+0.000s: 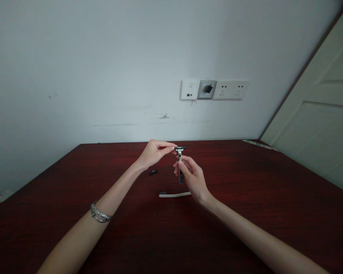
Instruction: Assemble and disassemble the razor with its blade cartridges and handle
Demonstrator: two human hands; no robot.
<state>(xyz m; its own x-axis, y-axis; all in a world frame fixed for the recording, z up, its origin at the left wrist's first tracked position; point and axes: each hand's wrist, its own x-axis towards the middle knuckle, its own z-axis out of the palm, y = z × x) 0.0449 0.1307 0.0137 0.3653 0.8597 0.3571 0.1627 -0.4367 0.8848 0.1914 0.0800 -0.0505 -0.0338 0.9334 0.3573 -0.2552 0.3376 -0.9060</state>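
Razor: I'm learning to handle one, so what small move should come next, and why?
Perhaps the left hand should gently wiggle the head of the razor to test its fit: that hand pinches one end, while the right hand grips the handle.

No legible text, label, brand, number or sign anywhere.

**Background: wall sockets, table, door**

Pale wall point(103, 68) with a row of plates; left one, white port plate point(189, 90); next, grey-framed plate point(202, 95) with black plug point(208, 89) in it; rightmost, white socket panel point(231, 90); dark scuff point(164, 116) below left of the row; dark red wood-grain table point(263, 190) against wall; patterned strip point(260, 145) at its far right edge; white panelled door point(326, 114) at right.
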